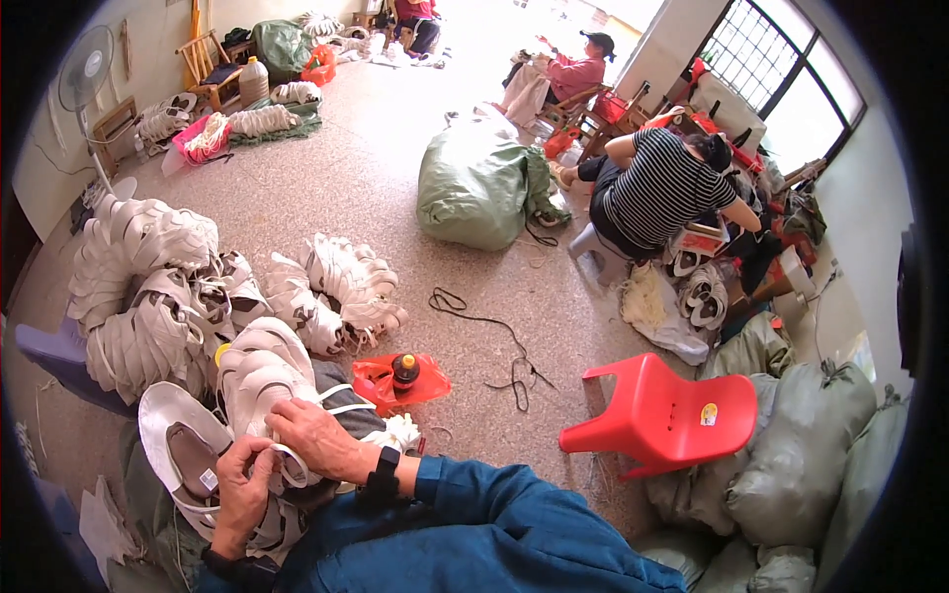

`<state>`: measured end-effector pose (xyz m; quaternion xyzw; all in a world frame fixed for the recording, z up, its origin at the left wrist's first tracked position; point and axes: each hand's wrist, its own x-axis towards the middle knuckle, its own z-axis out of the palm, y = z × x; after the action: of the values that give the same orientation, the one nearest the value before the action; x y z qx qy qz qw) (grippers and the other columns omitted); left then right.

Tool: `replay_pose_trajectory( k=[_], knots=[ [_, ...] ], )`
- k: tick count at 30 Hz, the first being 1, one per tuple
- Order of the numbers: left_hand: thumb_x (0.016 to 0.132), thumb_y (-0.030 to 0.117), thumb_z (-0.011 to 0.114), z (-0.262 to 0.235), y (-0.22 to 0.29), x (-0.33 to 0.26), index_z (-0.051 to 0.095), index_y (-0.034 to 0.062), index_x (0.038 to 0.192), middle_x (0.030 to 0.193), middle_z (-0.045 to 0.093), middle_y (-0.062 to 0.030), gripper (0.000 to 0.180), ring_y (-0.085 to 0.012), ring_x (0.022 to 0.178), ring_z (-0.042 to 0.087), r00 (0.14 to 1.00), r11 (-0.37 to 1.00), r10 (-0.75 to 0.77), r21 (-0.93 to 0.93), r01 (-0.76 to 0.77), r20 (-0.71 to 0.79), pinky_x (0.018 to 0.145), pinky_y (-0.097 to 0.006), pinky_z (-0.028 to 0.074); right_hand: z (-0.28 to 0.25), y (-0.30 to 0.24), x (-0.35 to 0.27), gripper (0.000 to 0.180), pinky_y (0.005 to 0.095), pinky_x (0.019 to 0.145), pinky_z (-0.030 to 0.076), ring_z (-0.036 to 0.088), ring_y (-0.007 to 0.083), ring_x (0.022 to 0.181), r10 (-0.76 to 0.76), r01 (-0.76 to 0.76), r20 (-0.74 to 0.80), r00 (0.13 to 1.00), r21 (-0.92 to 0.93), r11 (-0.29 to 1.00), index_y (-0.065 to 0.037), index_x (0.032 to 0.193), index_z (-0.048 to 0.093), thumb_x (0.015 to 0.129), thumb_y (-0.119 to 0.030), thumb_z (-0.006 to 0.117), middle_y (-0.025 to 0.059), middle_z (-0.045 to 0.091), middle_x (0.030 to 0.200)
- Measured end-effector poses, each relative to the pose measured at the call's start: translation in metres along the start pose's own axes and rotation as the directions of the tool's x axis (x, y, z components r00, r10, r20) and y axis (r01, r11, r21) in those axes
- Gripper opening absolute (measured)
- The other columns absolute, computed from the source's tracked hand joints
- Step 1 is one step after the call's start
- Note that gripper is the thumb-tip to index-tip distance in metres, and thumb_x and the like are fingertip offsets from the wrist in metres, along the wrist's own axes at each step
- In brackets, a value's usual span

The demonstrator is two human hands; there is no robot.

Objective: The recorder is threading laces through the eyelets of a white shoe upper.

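Observation:
On my lap lies a bundle of white shoe uppers (262, 371), nested one in another. My left hand (244, 492) pinches the edge of a looped white shoe upper (289, 465) between thumb and fingers. Just to its right, my right hand (321, 443), with a black band at the wrist, bends its fingers over the same piece. What lies under the right fingertips is partly hidden. Beside the left hand, a single white shoe upper (186, 450) shows its brown inside and a small white label.
Bundled uppers (148, 287) are heaped at left. A dark bottle (405, 371) stands on a red plastic bag (435, 378). Right are a red plastic chair (662, 410) and stuffed sacks (801, 455). Beyond, a person in stripes (662, 188) sits near a green sack (474, 188); black cord (504, 331) crosses the floor.

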<state>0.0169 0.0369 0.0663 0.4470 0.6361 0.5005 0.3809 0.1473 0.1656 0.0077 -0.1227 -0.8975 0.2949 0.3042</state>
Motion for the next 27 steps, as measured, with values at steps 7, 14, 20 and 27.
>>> replay_pose_trajectory(
  k=[7,14,20,27],
  knots=[
    [0.098,0.007,0.059,0.002,-0.001,0.0,0.063,-0.0018,0.095,0.079,0.064,-0.0033,0.01,-0.0086,0.073,0.059,0.999,1.0,0.006,0.006,-0.006,-0.033,0.068,-0.023,0.048,0.001,-0.001,0.0,0.027,0.0418,0.081,0.049,0.058,0.034,0.094,0.005,-0.005,-0.025,1.0,-0.015,1.0,0.0,0.106,0.057,0.082,-0.01,0.061,0.0154,0.057,0.101],
    [0.099,0.007,0.06,0.002,0.0,0.0,0.064,-0.002,0.096,0.078,0.065,-0.0033,0.01,-0.0087,0.072,0.06,0.999,1.0,0.02,0.011,-0.02,-0.03,0.067,-0.023,0.049,0.001,0.0,0.0,0.028,0.0416,0.081,0.049,0.058,0.0341,0.094,0.001,-0.001,-0.023,1.0,-0.015,1.0,0.0,0.106,0.058,0.081,-0.01,0.061,0.0155,0.057,0.101],
    [0.098,0.007,0.06,0.003,0.0,0.0,0.064,-0.0022,0.096,0.078,0.065,-0.0033,0.01,-0.0087,0.072,0.06,1.0,1.0,0.01,0.005,-0.01,-0.028,0.067,-0.023,0.049,-0.002,-0.003,0.001,0.023,0.0404,0.082,0.05,0.058,0.0335,0.093,-0.004,0.002,-0.043,0.999,-0.036,0.999,0.001,0.099,0.058,0.078,-0.009,0.061,0.0169,0.055,0.099],
    [0.096,0.004,0.061,-0.004,0.008,-0.006,0.065,-0.0022,0.094,0.078,0.064,-0.0055,0.007,-0.0124,0.072,0.061,0.999,0.999,-0.028,0.019,0.029,-0.031,0.067,-0.027,0.048,0.001,-0.006,0.001,0.02,0.041,0.081,0.05,0.059,0.0336,0.092,0.006,-0.006,-0.057,0.998,-0.012,1.0,0.0,0.097,0.058,0.079,-0.009,0.061,0.0163,0.056,0.097]
  ],
)
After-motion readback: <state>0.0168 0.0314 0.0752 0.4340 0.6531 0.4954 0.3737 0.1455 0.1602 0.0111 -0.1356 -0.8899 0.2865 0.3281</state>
